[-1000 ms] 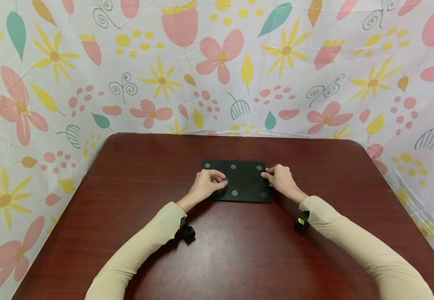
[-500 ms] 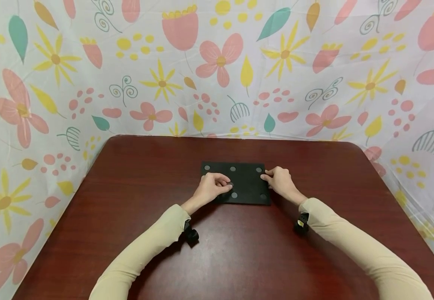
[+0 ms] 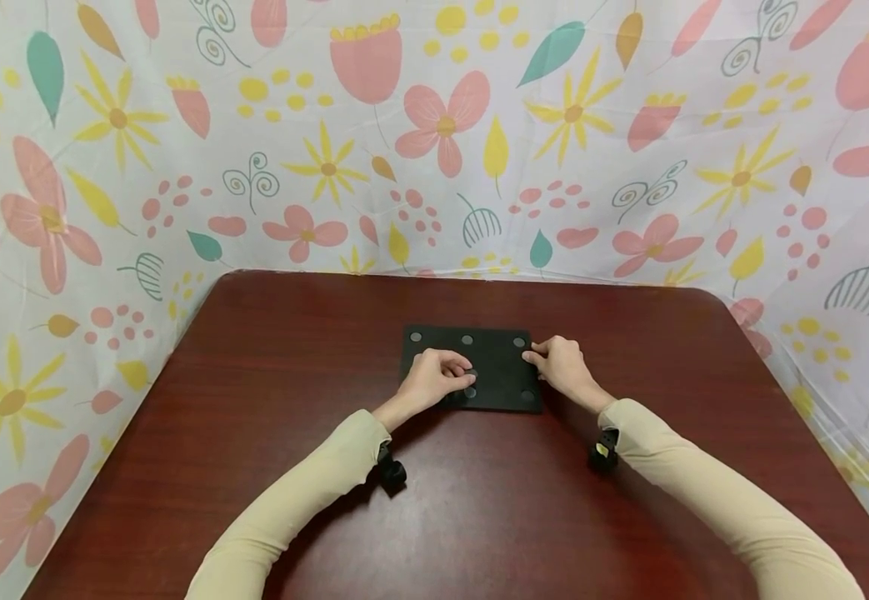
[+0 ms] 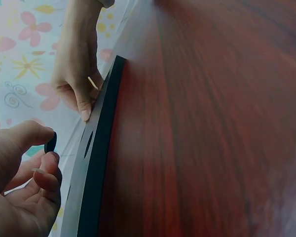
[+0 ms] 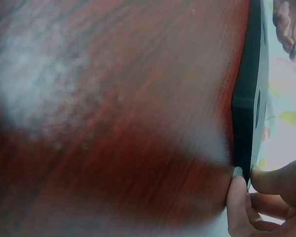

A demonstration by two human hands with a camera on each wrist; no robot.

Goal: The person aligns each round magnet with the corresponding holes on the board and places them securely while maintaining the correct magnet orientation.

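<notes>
A black rectangular board point(image 3: 500, 367) lies flat on the table, with round spots along its far and near sides. Most of the spots that show are grey; the one at the near right corner point(image 3: 527, 396) is darker. Over the board's near middle, my left hand point(image 3: 434, 379) pinches a small dark disc point(image 4: 51, 142) between thumb and fingertip. The disc is held on edge, apart from the board's surface. At the right edge, my right hand point(image 3: 565, 367) grips the board, thumb on top and a finger at its side point(image 5: 239, 185). The near left corner is hidden behind my left hand.
The reddish-brown wooden table point(image 3: 292, 333) spreads out around the board. Behind it and along both sides hangs a white cloth point(image 3: 374, 192) with flowers and leaves. A small black camera sits on each wrist, below the beige sleeves point(image 3: 307, 492).
My left hand has moved to the right and slightly nearer over the board, carrying the disc from the left part to the middle. My right hand stays at the right edge.
</notes>
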